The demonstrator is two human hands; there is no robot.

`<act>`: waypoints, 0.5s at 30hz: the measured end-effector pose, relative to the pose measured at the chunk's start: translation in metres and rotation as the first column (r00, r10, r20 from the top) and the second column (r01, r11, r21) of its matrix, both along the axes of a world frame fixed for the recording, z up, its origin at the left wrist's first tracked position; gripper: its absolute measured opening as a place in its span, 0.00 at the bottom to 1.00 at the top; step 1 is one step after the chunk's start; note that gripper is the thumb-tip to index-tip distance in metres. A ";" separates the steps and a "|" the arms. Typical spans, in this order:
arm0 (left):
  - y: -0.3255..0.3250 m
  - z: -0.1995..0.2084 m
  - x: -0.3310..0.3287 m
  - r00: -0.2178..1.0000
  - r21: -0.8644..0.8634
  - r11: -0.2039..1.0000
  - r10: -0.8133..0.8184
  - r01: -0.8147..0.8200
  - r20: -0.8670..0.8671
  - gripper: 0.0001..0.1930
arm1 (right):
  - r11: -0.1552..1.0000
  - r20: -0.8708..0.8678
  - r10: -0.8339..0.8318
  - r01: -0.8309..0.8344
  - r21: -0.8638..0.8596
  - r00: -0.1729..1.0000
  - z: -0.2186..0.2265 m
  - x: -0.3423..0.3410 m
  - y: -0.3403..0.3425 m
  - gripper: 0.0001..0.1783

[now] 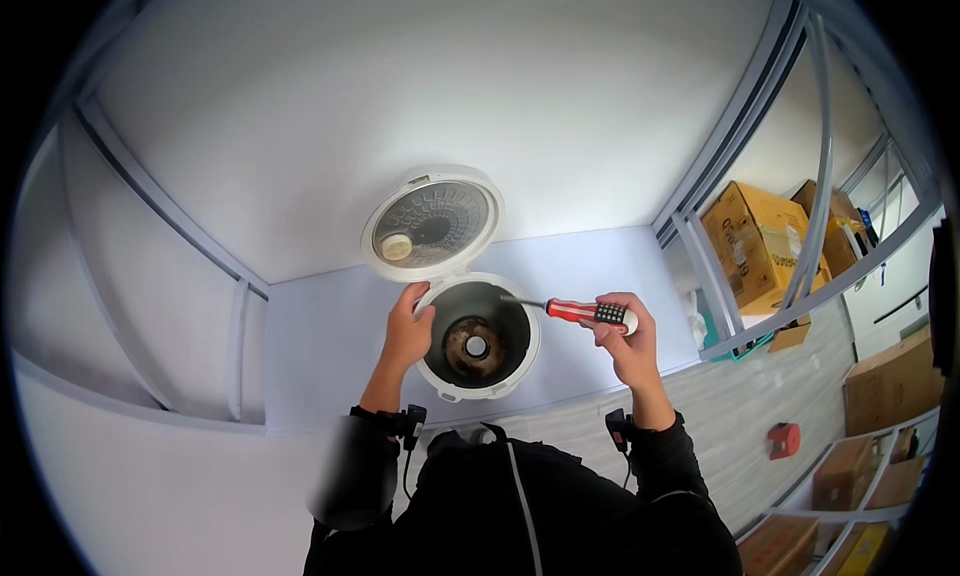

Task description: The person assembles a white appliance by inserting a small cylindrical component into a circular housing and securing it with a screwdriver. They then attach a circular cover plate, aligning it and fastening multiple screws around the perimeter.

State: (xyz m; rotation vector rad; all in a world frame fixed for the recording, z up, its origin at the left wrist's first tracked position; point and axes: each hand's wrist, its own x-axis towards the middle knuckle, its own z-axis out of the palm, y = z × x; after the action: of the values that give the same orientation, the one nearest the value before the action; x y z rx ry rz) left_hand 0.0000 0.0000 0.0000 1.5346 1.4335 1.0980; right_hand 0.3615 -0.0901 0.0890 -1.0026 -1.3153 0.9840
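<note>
A white rice cooker (532,348) stands on the table before me with its lid (440,216) raised. No inner pot sits in it; its dark cavity shows a brown-stained heating plate (462,364) with a pale round centre. My left hand (406,328) grips the cooker's left rim near the hinge, fingers outside and thumb at the inner edge. In my right hand (630,341) is a screwdriver (572,310) with a red, black and white handle. It lies roughly level, its shaft pointing left over the cooker's right rim, the tip above the cavity.
The pale table (600,266) meets a white wall behind the cooker. Metal frame posts (700,276) rise at the right, with cardboard boxes (765,246) beyond them. A red stool (784,440) stands on the floor, near a shelf of boxes (845,473) at the lower right.
</note>
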 end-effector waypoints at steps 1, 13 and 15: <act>-0.005 0.002 -0.009 1.000 -0.012 1.000 0.019 -0.019 -0.022 0.26 | 1.000 -0.003 -0.006 0.006 0.002 1.000 -0.001 -0.008 -0.003 0.25; -0.064 0.031 0.034 0.948 0.390 0.912 0.227 -0.128 -0.221 0.26 | 0.983 0.268 0.085 -0.124 0.132 0.960 0.022 -0.027 0.010 0.19; -0.066 0.034 0.034 0.949 0.403 0.915 0.135 -0.010 -0.285 0.27 | 0.983 0.251 0.121 -0.151 0.105 0.960 0.021 -0.040 0.012 0.18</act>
State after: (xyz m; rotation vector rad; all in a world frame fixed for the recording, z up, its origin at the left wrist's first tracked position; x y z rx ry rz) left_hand 0.0343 -0.0664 0.0336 2.0277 1.5476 1.2987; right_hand 0.3218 -0.0778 0.1105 -0.9700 -1.6480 0.8900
